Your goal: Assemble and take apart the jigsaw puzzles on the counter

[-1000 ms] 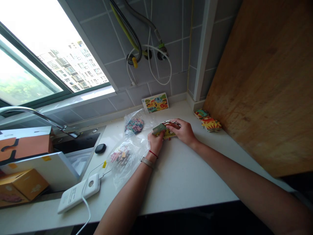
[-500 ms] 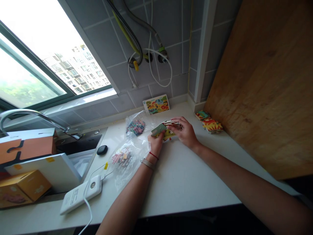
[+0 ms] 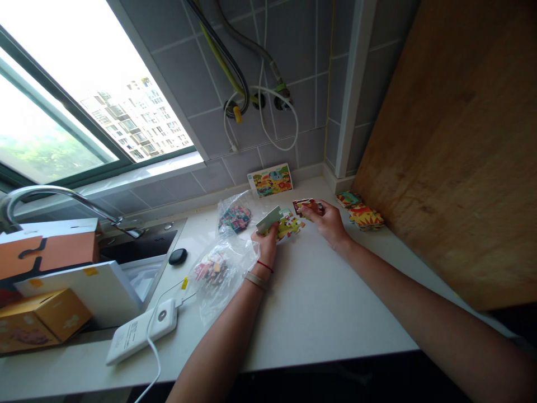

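Note:
My left hand [image 3: 267, 244] is closed on several puzzle pieces [image 3: 288, 224], yellow-green on their printed side, with one pale grey-green back turned up. To its right, my right hand [image 3: 331, 224] pinches a few dark red and brown puzzle pieces [image 3: 306, 207], held apart from the left hand's pieces. Beyond the right hand, two piles of jigsaw pieces [image 3: 366, 217] lie by the wooden board. A picture card [image 3: 271, 180] with animals leans on the wall behind both hands. Two clear bags of puzzle pieces, one at the back [image 3: 235, 217] and one nearer [image 3: 212, 268], lie left of my left hand.
A white power bank [image 3: 142, 331] with a cable and a small black case [image 3: 178, 257] lie on the counter [image 3: 319, 313]. Boxes [image 3: 46, 322] crowd the sink under the tap [image 3: 62, 193]. A wooden board [image 3: 444, 157] bounds the right side.
My right hand has moved slightly right, away from my left hand, with dark red pieces in its fingers. More of the yellow-green pieces in my left hand now show.

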Action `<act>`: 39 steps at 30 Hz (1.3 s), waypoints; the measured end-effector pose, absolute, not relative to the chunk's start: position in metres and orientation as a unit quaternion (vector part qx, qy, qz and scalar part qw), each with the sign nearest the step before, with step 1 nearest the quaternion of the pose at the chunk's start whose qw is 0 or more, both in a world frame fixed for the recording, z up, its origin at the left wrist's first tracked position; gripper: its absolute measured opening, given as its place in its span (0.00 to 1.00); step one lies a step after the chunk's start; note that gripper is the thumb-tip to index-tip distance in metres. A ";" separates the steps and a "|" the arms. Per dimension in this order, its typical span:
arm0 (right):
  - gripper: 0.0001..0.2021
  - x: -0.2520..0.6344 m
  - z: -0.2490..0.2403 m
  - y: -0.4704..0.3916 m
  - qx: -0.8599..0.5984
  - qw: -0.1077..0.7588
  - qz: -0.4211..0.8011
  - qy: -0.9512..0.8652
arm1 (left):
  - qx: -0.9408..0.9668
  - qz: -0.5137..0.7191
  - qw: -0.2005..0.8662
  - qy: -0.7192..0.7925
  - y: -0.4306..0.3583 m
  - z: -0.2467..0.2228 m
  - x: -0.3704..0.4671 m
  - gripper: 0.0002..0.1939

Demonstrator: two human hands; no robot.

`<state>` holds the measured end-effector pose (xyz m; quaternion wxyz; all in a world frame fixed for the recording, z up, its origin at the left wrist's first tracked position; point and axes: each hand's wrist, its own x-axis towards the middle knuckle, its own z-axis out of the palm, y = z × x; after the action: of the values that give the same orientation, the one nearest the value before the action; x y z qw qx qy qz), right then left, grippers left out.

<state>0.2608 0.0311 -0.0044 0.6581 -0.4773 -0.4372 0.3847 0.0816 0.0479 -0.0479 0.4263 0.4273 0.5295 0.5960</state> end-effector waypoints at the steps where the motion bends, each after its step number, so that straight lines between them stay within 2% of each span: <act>1: 0.24 0.261 -0.004 0.031 -0.471 0.650 0.413 -0.431 | 0.424 0.596 0.437 0.524 0.047 -0.047 0.082 0.19; 6: 0.26 0.257 -0.004 0.027 -0.410 0.581 0.554 -0.434 | 0.431 0.573 0.503 0.482 0.039 -0.035 0.085 0.23; 12: 0.24 0.254 -0.005 0.026 -0.424 0.599 0.529 -0.426 | 0.428 0.533 0.596 0.421 0.027 -0.019 0.091 0.30; 22: 0.27 0.252 -0.002 0.024 -0.396 0.609 0.551 -0.412 | 0.488 0.474 0.618 0.395 0.021 -0.018 0.093 0.30; 28: 0.26 0.251 -0.002 0.021 -0.390 0.586 0.577 -0.414 | 0.503 0.460 0.628 0.375 0.019 -0.018 0.097 0.30; 35: 0.28 0.247 -0.006 0.024 -0.399 0.628 0.543 -0.389 | 0.459 0.465 0.642 0.401 0.021 -0.019 0.098 0.32; 39: 0.27 0.251 -0.004 0.026 -0.403 0.659 0.531 -0.347 | 0.432 0.460 0.664 0.401 0.019 -0.016 0.097 0.37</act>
<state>0.2510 0.0262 -0.0040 0.6591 -0.4031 -0.3473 0.5314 0.0969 0.0193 -0.0162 0.6641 0.4318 0.4011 0.4600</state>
